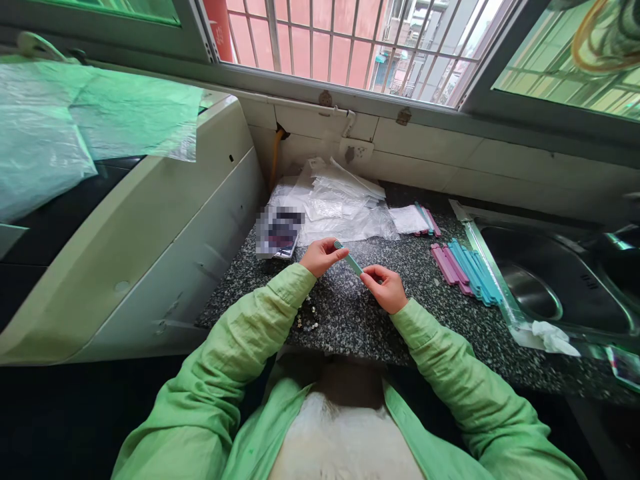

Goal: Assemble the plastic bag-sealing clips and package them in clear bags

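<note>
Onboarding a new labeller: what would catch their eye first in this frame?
At centre, both hands pinch one slim teal plastic stick over the speckled dark granite counter: left hand at its far end, right hand at its near end. To the right, beside the steel sink, lies a row of pink and blue plastic sticks. Behind the hands sits a heap of clear plastic bags.

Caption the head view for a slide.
Both hands, left and right, hold a slim teal plastic stick over a speckled dark granite countertop.
</note>
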Tool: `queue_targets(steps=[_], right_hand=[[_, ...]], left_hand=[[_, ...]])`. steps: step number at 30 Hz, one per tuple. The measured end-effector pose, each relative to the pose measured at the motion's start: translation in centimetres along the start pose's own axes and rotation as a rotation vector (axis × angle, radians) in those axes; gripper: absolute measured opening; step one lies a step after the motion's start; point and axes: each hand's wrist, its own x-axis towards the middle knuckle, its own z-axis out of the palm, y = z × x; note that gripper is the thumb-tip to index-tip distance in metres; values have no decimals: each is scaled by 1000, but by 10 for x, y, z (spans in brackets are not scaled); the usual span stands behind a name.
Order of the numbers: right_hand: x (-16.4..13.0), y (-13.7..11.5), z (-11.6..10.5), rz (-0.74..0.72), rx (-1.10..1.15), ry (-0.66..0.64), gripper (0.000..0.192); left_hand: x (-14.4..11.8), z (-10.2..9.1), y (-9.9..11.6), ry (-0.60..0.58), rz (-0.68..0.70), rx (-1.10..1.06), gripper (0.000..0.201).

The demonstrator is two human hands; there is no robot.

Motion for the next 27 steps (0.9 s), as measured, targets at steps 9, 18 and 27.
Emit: queue_targets(steps=[9, 18, 27], right_hand=[[0, 2, 0, -10, -17, 7, 18], [1, 5, 0, -31, -53, 26, 19], [0, 10, -1, -231, -306, 62, 13]], left_hand=[[0, 0, -2, 10, 10, 23, 44], [1, 0, -5, 30, 3, 27, 39], [2, -3, -6, 88, -14, 50, 41]])
